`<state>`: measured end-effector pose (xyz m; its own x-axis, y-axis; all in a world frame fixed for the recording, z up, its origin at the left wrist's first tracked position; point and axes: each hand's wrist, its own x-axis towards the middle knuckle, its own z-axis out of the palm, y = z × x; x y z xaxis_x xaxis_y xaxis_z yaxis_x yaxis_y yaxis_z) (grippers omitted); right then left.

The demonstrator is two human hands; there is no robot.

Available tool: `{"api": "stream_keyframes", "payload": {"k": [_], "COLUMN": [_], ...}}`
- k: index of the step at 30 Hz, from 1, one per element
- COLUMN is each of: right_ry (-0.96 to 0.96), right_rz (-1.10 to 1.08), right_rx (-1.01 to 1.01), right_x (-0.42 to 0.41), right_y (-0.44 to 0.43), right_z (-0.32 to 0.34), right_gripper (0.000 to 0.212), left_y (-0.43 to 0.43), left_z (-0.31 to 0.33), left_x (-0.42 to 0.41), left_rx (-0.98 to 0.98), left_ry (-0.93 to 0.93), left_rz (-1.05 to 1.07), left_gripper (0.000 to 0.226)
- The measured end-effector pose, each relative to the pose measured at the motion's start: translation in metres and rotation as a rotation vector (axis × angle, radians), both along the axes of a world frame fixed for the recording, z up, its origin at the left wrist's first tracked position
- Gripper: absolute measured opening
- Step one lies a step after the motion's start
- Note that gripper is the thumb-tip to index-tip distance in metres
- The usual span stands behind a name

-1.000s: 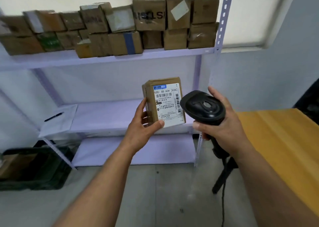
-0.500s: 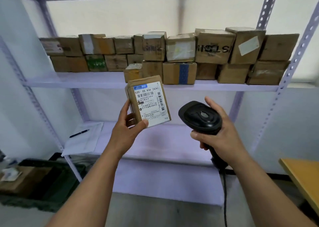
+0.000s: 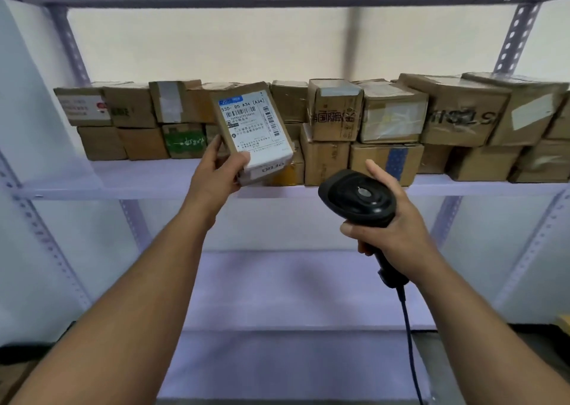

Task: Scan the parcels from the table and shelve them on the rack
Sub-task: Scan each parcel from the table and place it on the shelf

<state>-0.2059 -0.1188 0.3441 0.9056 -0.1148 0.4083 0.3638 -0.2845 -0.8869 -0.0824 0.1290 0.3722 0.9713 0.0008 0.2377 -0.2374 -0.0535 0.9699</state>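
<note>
Lilac metal rack (image 3: 92,185) before a bright cream blind (image 3: 216,44), pale bluish wall (image 3: 18,96), grey floor (image 3: 444,367).

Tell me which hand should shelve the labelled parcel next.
Left. The left hand grips the labelled parcel, raised in front of the stacked boxes on the shelf; the right hand is occupied gripping the scanner.

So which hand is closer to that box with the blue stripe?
Right. The right hand, gripping the scanner, sits just below the blue-striped box; the left hand holds the labelled parcel further left.
</note>
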Motion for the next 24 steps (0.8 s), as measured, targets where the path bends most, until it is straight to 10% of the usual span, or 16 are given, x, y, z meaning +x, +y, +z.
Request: {"api": "stream_keyframes", "payload": {"k": [24], "right_ry": [0.018], "right_rz": [-0.134], "right_rx": [0.006], "right_x": [0.022], "right_y": [0.024], "right_z": [-0.007], "right_gripper": [0.097], "left_y": [-0.038], "left_z": [-0.006], "left_x": [0.084], "left_rx": [0.254], "left_ry": [0.005], "left_rz": [-0.101], "left_gripper": [0.074]}}
